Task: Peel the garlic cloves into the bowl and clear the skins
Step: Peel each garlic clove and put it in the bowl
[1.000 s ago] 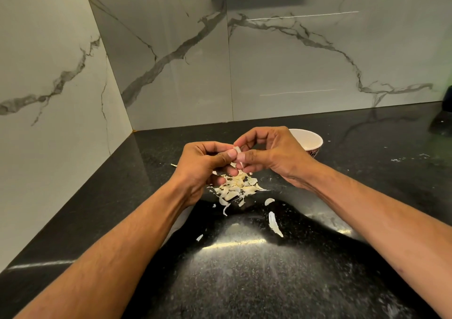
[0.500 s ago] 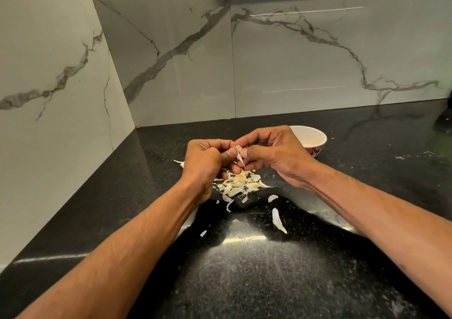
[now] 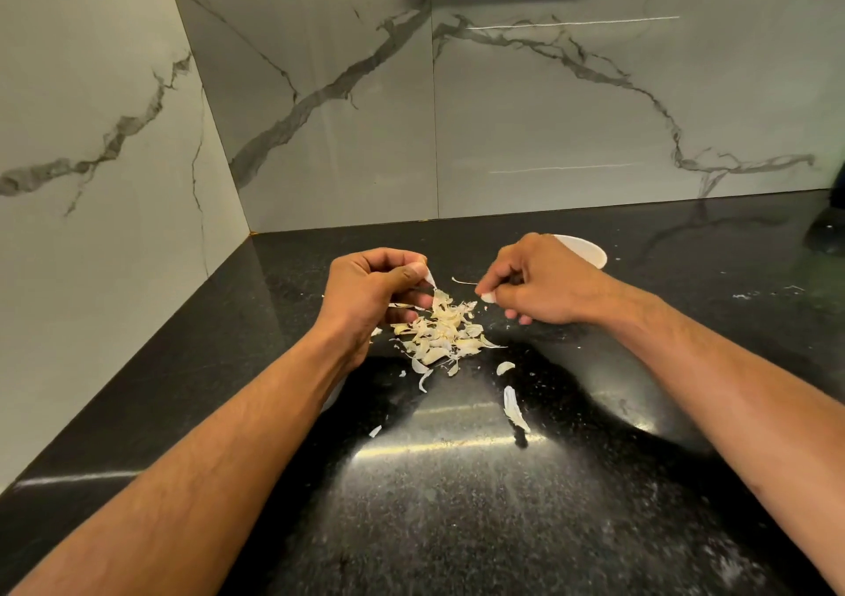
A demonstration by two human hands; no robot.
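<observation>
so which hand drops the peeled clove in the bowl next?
Right. The right hand pinches the clove and sits directly in front of the bowl. The left hand holds only a skin strip over the skin pile.

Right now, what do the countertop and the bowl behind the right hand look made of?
Countertop: polished black stone, likely granite; pale speckles and mirror-like glare show.
Bowl: glossy white, probably ceramic or melamine; only the smooth rim shows past the right hand.
</observation>
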